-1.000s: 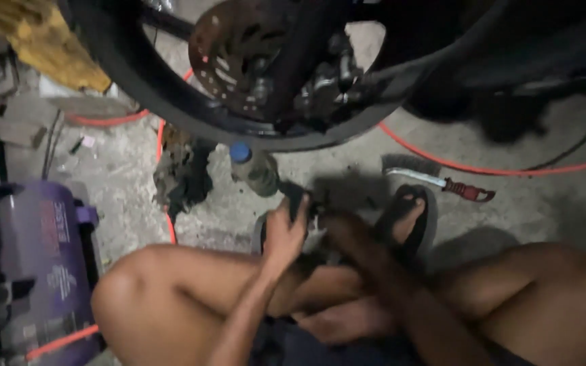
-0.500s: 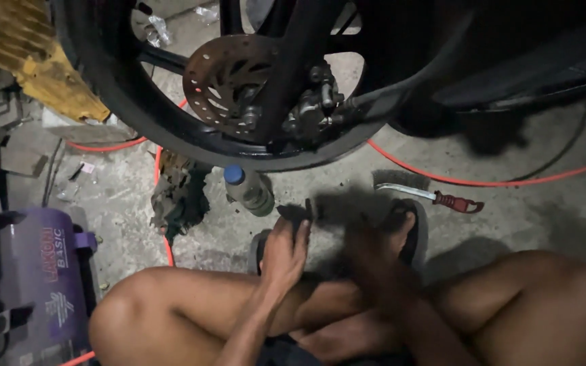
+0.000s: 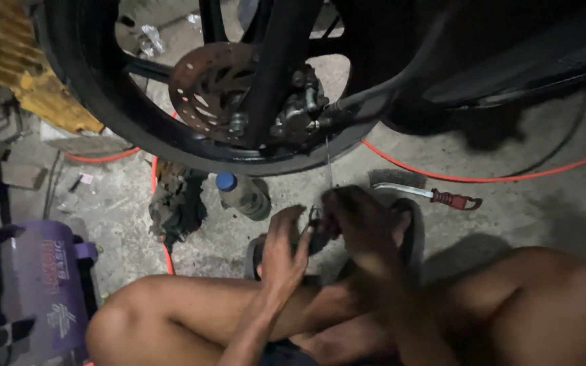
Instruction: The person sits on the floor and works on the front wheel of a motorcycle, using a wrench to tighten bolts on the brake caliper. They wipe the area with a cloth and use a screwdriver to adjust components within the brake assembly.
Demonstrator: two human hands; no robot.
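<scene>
Small dark part [image 3: 317,227] sits clamped between left hand [image 3: 283,251] and right hand [image 3: 361,220] below the wheel [image 3: 103,102].

We see a dim scene; the concrete floor [image 3: 544,203] beyond our fingers catches the most light, seemingly from above. Our right hand [image 3: 361,224] and left hand [image 3: 283,251] are dark and motion-blurred, what they grip unreadable. The wheel [image 3: 103,108] above the fingers sinks into black shadow. Everything looks soft and grainy.
</scene>
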